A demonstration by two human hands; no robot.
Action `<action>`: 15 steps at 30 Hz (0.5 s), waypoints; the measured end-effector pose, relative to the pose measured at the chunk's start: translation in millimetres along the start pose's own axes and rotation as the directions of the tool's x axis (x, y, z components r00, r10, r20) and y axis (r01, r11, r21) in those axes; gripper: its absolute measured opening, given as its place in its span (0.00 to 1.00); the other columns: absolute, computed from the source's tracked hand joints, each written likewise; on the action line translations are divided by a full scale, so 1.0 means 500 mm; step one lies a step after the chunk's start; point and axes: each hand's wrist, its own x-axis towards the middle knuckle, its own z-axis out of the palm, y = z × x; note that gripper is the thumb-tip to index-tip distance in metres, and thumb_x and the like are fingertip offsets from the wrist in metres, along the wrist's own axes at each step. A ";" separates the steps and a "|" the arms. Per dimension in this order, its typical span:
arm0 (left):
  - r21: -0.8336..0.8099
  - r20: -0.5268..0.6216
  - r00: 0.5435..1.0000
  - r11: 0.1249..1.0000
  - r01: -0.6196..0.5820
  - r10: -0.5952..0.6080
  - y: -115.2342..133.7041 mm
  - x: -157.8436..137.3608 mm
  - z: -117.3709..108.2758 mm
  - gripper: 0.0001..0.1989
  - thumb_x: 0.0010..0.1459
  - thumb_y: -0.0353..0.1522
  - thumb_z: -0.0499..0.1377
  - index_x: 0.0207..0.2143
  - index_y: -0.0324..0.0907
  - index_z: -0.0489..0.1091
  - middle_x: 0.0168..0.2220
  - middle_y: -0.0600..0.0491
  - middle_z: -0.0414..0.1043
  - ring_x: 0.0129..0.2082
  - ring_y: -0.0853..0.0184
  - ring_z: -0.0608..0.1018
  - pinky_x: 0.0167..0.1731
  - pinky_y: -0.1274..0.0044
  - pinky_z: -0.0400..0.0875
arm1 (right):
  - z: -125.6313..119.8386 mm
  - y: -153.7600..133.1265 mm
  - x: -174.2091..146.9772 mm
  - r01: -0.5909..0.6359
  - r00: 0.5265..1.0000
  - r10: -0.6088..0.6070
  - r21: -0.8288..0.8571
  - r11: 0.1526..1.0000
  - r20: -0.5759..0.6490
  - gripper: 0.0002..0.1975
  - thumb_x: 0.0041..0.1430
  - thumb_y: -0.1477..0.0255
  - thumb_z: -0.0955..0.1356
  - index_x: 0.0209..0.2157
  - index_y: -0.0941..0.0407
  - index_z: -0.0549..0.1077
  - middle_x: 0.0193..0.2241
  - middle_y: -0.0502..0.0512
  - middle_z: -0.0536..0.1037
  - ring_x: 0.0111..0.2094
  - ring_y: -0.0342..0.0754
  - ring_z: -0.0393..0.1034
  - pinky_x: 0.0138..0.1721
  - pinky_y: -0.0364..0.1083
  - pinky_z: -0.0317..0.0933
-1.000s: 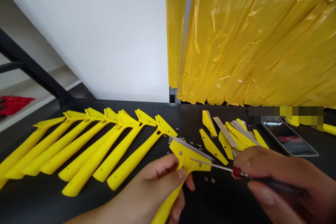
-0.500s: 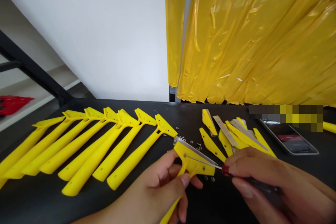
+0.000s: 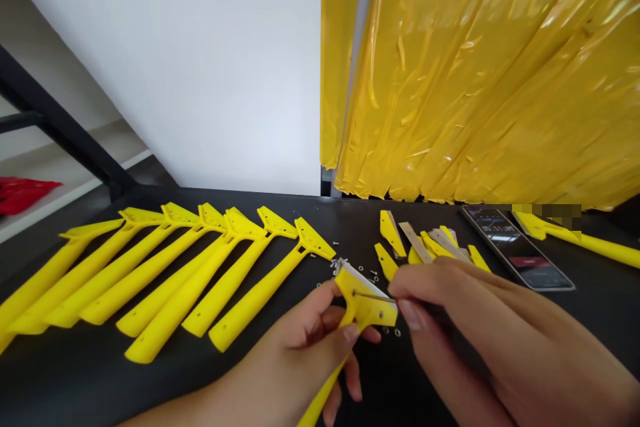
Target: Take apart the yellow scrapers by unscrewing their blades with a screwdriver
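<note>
My left hand (image 3: 300, 347) is closed around the neck of a yellow scraper (image 3: 367, 309), its head angled up and to the right. A strip of metal blade (image 3: 367, 279) shows along the head's upper edge. Pinched in my right hand (image 3: 490, 327) is a screwdriver (image 3: 376, 296). Its thin shaft reaches across the scraper head, with the tip at the left screw. Another fastener (image 3: 381, 315) sits in the right hole. My fingers hide most of the screwdriver handle. Small loose screws and nuts (image 3: 374, 273) lie just behind the scraper head.
Several yellow scraper handles (image 3: 255, 300) lie in a row on the black table (image 3: 225, 387) at left. Behind my right hand are yellow plates (image 3: 392, 233) and metal blades (image 3: 415, 241). A phone (image 3: 517, 247) and another yellow scraper (image 3: 595, 244) lie right. Yellow plastic sheeting (image 3: 475, 80) hangs behind.
My right hand has come left and closer to the scraper, now covering the screwdriver's red collar and handle. The tip stays at the same screw. The view has shifted slightly right.
</note>
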 end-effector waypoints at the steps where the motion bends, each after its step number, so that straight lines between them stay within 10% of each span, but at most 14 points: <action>1: -0.018 -0.001 1.000 1.000 -0.013 0.013 -0.002 -0.001 -0.002 0.16 0.68 0.39 0.65 0.54 0.44 0.71 0.42 0.51 0.76 0.24 0.74 0.77 0.15 0.87 0.69 | 0.000 -0.001 0.005 -0.005 1.000 0.005 -0.012 1.000 -0.006 0.09 0.67 0.78 0.64 0.33 0.50 0.66 0.29 0.48 0.79 0.31 0.47 0.77 0.32 0.44 0.69; 4: -0.016 0.027 0.998 0.999 -0.050 0.050 -0.009 -0.006 -0.008 0.10 0.68 0.37 0.64 0.47 0.43 0.71 0.31 0.56 0.74 0.19 0.76 0.73 0.16 0.86 0.70 | 0.005 -0.004 0.018 -0.025 0.997 0.021 -0.062 0.998 -0.071 0.05 0.67 0.72 0.67 0.34 0.51 0.73 0.27 0.52 0.79 0.33 0.52 0.78 0.33 0.46 0.71; 9: -0.021 -0.008 0.997 0.996 -0.082 0.081 -0.013 -0.009 -0.004 0.16 0.66 0.36 0.68 0.53 0.46 0.70 0.49 0.49 0.72 0.32 0.70 0.81 0.19 0.84 0.74 | 0.016 0.002 0.038 -0.020 0.993 0.013 -0.061 0.998 -0.121 0.06 0.68 0.66 0.68 0.40 0.50 0.78 0.26 0.54 0.79 0.35 0.55 0.78 0.33 0.47 0.73; 15: -0.056 0.007 1.000 0.998 0.015 -0.015 -0.016 -0.002 -0.017 0.13 0.67 0.37 0.66 0.50 0.45 0.69 0.39 0.53 0.75 0.23 0.75 0.76 0.20 0.84 0.73 | 0.017 0.033 0.033 0.025 0.997 -0.027 -0.026 0.999 -0.073 0.08 0.67 0.71 0.67 0.45 0.49 0.78 0.32 0.53 0.83 0.37 0.56 0.80 0.32 0.48 0.73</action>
